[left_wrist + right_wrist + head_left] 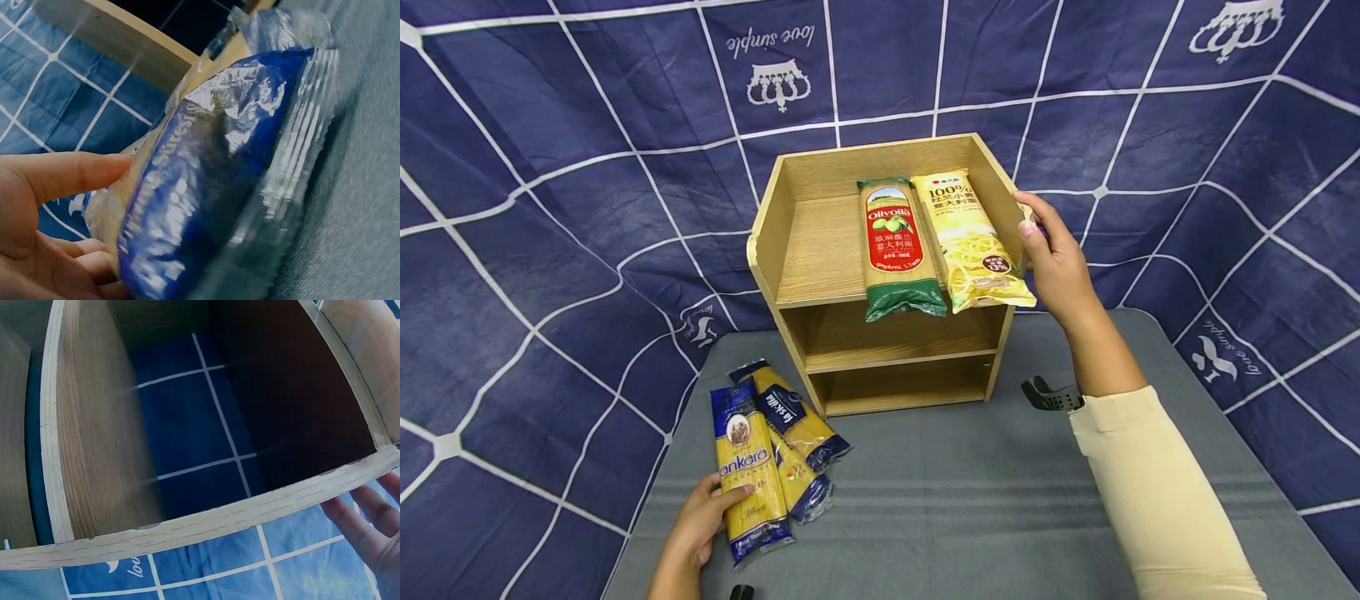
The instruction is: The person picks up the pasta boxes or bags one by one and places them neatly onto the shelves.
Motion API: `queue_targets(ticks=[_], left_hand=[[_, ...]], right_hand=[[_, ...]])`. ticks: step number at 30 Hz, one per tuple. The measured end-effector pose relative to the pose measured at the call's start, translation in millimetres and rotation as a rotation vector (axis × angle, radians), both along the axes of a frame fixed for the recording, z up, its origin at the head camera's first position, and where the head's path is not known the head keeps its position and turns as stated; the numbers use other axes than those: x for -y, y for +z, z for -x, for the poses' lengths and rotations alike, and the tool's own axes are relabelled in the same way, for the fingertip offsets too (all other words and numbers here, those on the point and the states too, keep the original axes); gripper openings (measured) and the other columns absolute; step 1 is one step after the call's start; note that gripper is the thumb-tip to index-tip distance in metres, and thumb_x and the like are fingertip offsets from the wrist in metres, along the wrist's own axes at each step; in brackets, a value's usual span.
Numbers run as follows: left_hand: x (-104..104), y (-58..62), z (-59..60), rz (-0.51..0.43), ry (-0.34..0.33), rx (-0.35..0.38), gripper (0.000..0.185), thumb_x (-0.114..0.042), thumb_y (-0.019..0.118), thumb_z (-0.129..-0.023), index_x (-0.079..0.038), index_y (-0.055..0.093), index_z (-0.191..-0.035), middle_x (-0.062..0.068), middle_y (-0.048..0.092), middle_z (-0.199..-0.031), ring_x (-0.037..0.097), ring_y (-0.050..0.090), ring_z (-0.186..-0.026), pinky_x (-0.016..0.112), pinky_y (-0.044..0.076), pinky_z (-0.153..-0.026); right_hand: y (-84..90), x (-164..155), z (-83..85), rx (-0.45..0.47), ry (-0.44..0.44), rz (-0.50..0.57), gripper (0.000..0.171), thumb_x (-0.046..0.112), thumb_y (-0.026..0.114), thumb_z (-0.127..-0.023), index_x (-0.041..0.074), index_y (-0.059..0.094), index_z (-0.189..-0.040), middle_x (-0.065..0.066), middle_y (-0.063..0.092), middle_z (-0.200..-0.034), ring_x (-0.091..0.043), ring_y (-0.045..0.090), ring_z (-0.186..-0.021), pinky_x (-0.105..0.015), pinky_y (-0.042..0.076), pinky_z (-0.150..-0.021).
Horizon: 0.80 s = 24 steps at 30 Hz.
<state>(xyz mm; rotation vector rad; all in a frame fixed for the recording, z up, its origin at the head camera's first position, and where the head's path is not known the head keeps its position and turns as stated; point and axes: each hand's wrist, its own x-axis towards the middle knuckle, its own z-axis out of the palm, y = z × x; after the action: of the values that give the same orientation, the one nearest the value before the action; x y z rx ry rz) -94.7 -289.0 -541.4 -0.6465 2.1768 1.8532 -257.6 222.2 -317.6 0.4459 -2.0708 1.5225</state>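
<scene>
My left hand (698, 518) grips a blue-and-yellow Ankara spaghetti packet (748, 467) by its lower left edge, thumb on its face. In the left wrist view that packet's crinkled clear-and-blue end (206, 181) is close up. Beneath and beside it lie a La Skilla pasta packet (790, 412) and another yellow-and-blue packet (801, 479), partly covered. At the wooden shelf (820, 242), my right hand (1056, 262) holds the upper right side panel; in the right wrist view its fingers (362, 528) touch the panel's outer face.
On the top tier lie a red-and-green Olivoila spaghetti packet (898, 250) and a yellow pasta packet (973, 242), their ends jutting past the front edge. Two lower compartments open beneath. Blue checked cloth (880, 58) hangs behind and on both sides of the grey table surface (940, 500).
</scene>
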Motion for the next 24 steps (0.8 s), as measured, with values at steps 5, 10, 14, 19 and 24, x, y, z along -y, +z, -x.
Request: queue_targets(ticks=[5, 10, 14, 19, 24], left_hand=[[0.1, -1.0, -4.8, -0.084, 0.015, -0.027, 0.071, -0.008, 0.066, -0.093, 0.003, 0.023, -0.149, -0.008, 0.071, -0.097, 0.015, 0.072, -0.083, 0.035, 0.060, -0.072], [-2.1, -2.4, -5.3, -0.110, 0.005, -0.038, 0.075, -0.006, 0.067, -0.092, 0.001, 0.019, -0.150, -0.005, 0.072, -0.100, 0.017, 0.072, -0.084, 0.037, 0.061, -0.074], [-3.6, -2.7, -5.7, -0.107, 0.019, -0.039, 0.075, -0.004, 0.065, -0.091, 0.000, 0.018, -0.149, -0.003, 0.071, -0.096, 0.016, 0.072, -0.083, 0.035, 0.059, -0.073], [-5.6, -2.3, -6.9, -0.130, 0.033, -0.051, 0.075, -0.003, 0.065, -0.091, 0.000, 0.017, -0.149, -0.006, 0.071, -0.094, 0.014, 0.071, -0.082, 0.033, 0.059, -0.073], [-6.8, -3.1, -8.6, -0.162, 0.031, -0.072, 0.076, -0.003, 0.064, -0.093, -0.002, 0.017, -0.152, -0.012, 0.072, -0.093, 0.012, 0.071, -0.084, 0.032, 0.058, -0.075]], right_hand=[[0.6, 0.0, -0.2, 0.000, 0.011, 0.005, 0.042, 0.022, 0.047, -0.106, 0.018, 0.051, -0.148, 0.008, 0.041, -0.088, -0.010, 0.038, -0.066, -0.022, 0.036, -0.058], [4.0, -0.7, -3.3, 0.043, 0.043, 0.008, 0.044, 0.026, 0.047, -0.107, 0.021, 0.048, -0.150, 0.008, 0.048, -0.099, -0.009, 0.051, -0.083, -0.015, 0.047, -0.065], [6.9, -2.7, -4.6, 0.084, 0.087, 0.002, 0.045, 0.029, 0.044, -0.107, 0.023, 0.044, -0.152, 0.005, 0.053, -0.117, -0.012, 0.059, -0.100, -0.019, 0.057, -0.071], [9.5, -5.1, -4.8, 0.095, 0.130, -0.002, 0.045, 0.028, 0.042, -0.107, 0.021, 0.042, -0.152, 0.003, 0.051, -0.122, -0.013, 0.059, -0.103, -0.020, 0.057, -0.071], [11.4, -5.9, -3.6, 0.108, 0.160, 0.003, 0.045, 0.026, 0.041, -0.107, 0.020, 0.040, -0.152, 0.003, 0.049, -0.121, -0.014, 0.058, -0.102, -0.021, 0.057, -0.070]])
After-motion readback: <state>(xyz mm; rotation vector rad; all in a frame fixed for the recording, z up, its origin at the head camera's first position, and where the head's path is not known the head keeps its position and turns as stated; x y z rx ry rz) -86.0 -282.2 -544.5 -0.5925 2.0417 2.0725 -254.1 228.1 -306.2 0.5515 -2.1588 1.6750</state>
